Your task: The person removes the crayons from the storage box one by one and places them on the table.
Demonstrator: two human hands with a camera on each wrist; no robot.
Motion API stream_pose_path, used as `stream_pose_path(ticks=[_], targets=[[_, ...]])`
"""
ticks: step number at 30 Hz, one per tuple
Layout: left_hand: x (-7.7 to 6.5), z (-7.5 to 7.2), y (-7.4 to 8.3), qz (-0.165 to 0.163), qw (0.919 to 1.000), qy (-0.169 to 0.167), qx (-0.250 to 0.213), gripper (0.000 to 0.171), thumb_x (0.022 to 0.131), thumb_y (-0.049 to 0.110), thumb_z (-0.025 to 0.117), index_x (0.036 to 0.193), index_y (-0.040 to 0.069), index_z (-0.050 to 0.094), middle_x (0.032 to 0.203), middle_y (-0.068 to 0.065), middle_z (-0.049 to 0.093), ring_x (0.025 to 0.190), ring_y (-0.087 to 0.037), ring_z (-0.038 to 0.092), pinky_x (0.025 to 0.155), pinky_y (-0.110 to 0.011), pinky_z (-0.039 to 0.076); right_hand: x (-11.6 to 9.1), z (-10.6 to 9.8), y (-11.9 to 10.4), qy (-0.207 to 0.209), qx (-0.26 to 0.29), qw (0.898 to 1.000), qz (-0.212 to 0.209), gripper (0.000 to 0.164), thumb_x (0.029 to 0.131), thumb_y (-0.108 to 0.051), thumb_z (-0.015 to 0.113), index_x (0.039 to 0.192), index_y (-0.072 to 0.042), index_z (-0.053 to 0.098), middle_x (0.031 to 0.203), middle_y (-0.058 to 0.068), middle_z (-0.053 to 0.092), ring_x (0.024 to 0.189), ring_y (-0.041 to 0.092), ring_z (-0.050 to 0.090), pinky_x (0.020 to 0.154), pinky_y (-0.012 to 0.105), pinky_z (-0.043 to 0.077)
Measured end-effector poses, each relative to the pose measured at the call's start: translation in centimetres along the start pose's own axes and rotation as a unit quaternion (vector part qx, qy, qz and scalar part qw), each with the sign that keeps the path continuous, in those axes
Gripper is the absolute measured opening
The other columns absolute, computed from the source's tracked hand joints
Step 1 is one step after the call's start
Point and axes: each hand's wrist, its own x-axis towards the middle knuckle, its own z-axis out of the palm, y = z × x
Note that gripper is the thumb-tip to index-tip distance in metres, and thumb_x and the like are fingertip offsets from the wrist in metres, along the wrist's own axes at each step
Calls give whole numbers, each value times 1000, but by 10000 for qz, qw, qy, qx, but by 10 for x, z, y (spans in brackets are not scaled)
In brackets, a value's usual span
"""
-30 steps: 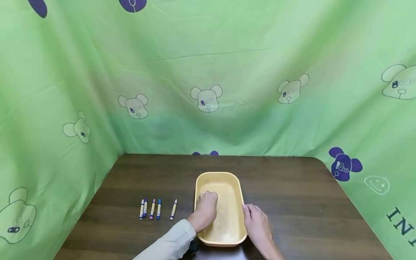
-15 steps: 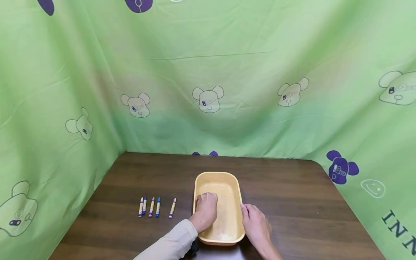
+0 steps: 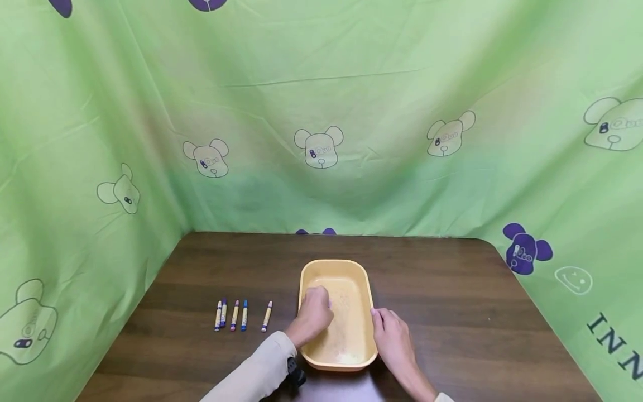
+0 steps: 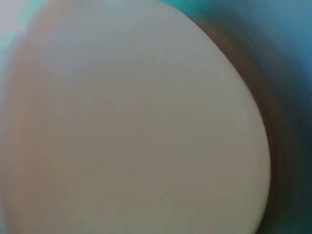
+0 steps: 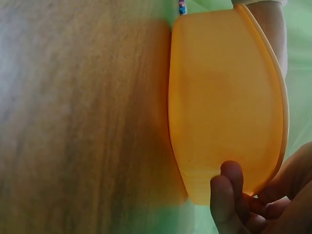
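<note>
A pale yellow plastic tray (image 3: 346,290) sits on the table, with faint dark and pinkish smudges on its bottom. My left hand (image 3: 313,312) is inside the tray at its left side, fingers curled. A small lilac bit (image 3: 330,304) shows at the edge of that hand; the rest of what it holds is hidden. At the tray's right rim, my right hand (image 3: 394,338) grips the edge. In the right wrist view, the fingers (image 5: 224,195) lie against the tray's outer wall (image 5: 224,97). The left wrist view is filled by a blurred pale surface.
Several crayons (image 3: 235,316) lie in a row on the dark wooden table (image 3: 427,290), left of the tray. A single crayon (image 3: 267,316) lies nearer to it. Green printed cloth (image 3: 261,111) hangs behind and at both sides. A dark device (image 3: 295,373) is on the left wrist.
My left hand has shifted slightly left within the tray, and the lilac bit now shows beside it. The right hand keeps its grip on the rim. The head view has moved slightly.
</note>
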Motion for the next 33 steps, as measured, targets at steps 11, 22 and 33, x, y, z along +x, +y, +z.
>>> stream_pose_path(ticks=[11, 22, 33], targets=[[-5, -33, -10, -1561, 9108, -21, -3821, 12, 79, -10, 75, 91, -10, 76, 82, -19, 76, 65, -19, 73, 61, -27, 62, 1, 3, 3, 89, -159, 9998, -99, 26, 104, -20, 55, 101, -1, 73, 89, 10, 70, 83, 32, 68, 75, 51, 54], [-18, -71, -49, -2140, 8617, 772, -4536, 21, 82, -7, 76, 101, -15, 73, 82, -15, 76, 66, -7, 68, 69, -30, 63, 5, 3, -1, -184, 503, 9985, 99, 27, 106, -16, 51, 105, 5, 69, 91, 18, 66, 44, 11, 51, 38, 25, 46], [-30, -68, -85, -2617, 8582, 936, -4315, 21, 82, -8, 74, 102, -16, 72, 86, -20, 77, 65, -7, 70, 59, -19, 58, 7, 6, 0, -198, 280, 9994, 76, 28, 106, -18, 51, 105, 3, 70, 89, 14, 66, 49, 11, 52, 54, 28, 49]])
